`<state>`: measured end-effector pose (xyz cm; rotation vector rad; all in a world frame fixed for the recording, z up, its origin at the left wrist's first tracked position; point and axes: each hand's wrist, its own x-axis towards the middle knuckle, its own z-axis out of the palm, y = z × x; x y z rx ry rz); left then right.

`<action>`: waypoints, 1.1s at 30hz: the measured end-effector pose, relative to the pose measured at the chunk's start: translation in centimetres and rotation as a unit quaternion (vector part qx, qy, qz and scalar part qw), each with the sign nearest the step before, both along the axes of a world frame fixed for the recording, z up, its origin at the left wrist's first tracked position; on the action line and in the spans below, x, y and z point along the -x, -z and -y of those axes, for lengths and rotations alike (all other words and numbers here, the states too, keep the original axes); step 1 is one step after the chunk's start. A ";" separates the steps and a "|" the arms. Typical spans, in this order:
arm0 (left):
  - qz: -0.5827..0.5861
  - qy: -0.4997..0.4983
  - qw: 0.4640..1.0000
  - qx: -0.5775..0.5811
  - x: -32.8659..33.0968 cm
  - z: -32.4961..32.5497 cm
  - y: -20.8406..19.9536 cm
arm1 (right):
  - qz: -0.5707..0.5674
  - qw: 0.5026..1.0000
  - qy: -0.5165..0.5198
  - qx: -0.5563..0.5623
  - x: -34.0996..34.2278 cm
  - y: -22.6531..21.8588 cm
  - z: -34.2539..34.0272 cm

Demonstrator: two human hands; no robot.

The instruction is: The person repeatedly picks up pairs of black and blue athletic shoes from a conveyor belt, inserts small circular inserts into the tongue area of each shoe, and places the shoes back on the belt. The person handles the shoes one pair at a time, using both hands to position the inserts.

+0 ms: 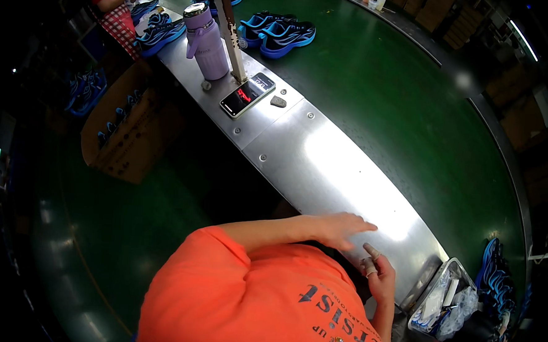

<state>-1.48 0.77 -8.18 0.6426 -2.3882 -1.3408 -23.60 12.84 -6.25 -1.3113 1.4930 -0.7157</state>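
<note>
My left hand is held over the near edge of the metal bench, its fingers stretched out toward the right, slightly blurred. Close by, my right hand is raised with fingers apart and pale wraps on some of them. Nothing shows in either hand, and the two do not touch. Beneath them runs the shiny steel bench top, bare around my hands. A metal tray stands just right of my right hand, holding crumpled clear plastic and a white item.
Farther along the bench are a phone, a dark lump, a lilac bottle and a chipped post. Blue-black shoes lie on the green belt. A carton stands left; another person works far left.
</note>
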 end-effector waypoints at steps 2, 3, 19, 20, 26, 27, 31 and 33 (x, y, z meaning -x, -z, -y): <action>0.046 0.045 0.997 -0.045 1.8 -0.4 -0.3 | -0.109 0.989 -0.091 0.051 -0.4 -1.8 0.2; 0.066 0.063 0.994 -0.055 2.7 -0.6 0.2 | -0.148 0.981 -0.100 0.072 -1.2 -2.9 0.2; 0.033 0.020 0.995 0.093 6.8 -1.3 1.1 | 0.312 0.938 0.000 -0.149 -1.0 -0.2 -0.1; -0.014 -0.034 0.984 0.177 6.7 -1.0 3.9 | 0.252 0.958 -0.043 -0.129 -1.5 0.4 0.5; 0.141 -0.194 0.930 0.278 0.9 0.5 4.2 | -0.076 0.995 -0.046 0.051 4.6 -0.5 -0.2; 0.168 -0.225 0.913 0.296 0.3 1.2 4.9 | -0.115 0.991 0.001 0.061 6.9 -1.8 0.0; 0.187 -0.204 0.906 0.320 -0.2 1.1 4.5 | -0.267 0.934 0.165 0.173 21.3 -4.8 1.3; 0.199 -0.209 0.905 0.311 -0.4 0.9 4.1 | -0.370 0.869 0.275 0.178 29.1 -7.2 2.2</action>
